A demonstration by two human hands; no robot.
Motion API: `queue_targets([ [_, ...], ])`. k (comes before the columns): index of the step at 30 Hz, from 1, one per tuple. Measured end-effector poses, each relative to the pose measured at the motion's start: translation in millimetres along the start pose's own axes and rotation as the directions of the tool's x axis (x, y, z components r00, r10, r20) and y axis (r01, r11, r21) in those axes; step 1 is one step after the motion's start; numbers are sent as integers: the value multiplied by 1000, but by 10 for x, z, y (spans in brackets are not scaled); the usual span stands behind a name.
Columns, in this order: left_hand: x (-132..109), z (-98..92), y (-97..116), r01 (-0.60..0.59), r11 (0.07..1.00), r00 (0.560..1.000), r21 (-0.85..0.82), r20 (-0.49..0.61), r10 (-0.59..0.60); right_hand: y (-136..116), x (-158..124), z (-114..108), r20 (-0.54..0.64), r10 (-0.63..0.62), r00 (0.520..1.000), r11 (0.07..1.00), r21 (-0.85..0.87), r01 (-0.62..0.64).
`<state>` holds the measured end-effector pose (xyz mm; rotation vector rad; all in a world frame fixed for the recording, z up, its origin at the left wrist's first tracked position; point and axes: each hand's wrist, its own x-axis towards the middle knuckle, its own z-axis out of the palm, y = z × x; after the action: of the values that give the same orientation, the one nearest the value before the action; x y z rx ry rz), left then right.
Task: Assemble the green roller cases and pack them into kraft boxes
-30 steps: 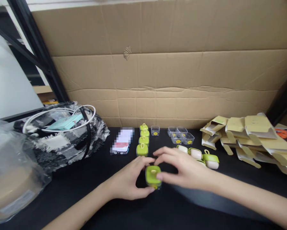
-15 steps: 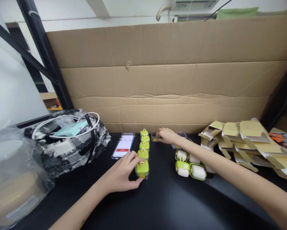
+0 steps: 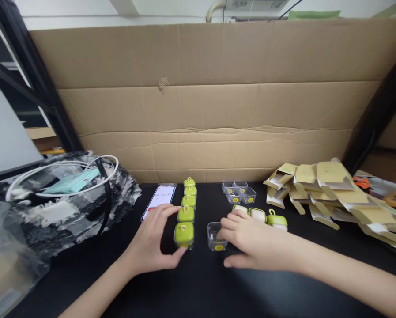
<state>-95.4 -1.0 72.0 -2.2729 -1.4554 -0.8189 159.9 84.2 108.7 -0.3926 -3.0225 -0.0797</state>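
My left hand [image 3: 151, 240] curves around the left side of the nearest small clear box with a green lid [image 3: 183, 235]. Its fingers are apart, and the thumb tip touches the box's front corner. Behind that box, several matching green-lidded boxes [image 3: 186, 214] run in a row away from me. My right hand [image 3: 247, 236] lies beside an open clear plastic box [image 3: 216, 243] with a yellow sticker, fingertips at its right rim and thumb spread away. Just behind this hand are green-rimmed cases with whitish contents [image 3: 257, 215], partly hidden by it.
Several clear boxes [image 3: 240, 194] stand grouped at the back. A phone [image 3: 160, 198] lies left of the row. Flattened cardboard boxes [image 3: 320, 185] pile up at right. A black-and-white fabric bundle [image 3: 85, 207] with a white cable sits left, beside a plastic bag [image 3: 9, 265]. A cardboard sheet [image 3: 211, 106] stands behind.
My right hand has come back toward me from the clear boxes at the back. One clear box now stands beside the green-lidded row. My left hand stays by the nearest lidded box; the view has shifted.
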Motion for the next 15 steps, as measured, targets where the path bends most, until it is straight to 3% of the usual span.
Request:
queue_targets([
  [4,46,22,172,-99,990,984,101,-136,112,137,-151,-37,-115,110,987,993,-33,-114],
  [8,182,219,436,-228,943,973,242,10,232,291,-238,44,-179,183,967,975,-94,-202],
  [11,243,361,524,-298,925,954,237,107,280,291,-262,128,-185,167,968,978,-92,-186],
  [15,206,385,599,-330,932,941,149,128,313,206,-282,180,-186,140,973,986,-62,-154],
])
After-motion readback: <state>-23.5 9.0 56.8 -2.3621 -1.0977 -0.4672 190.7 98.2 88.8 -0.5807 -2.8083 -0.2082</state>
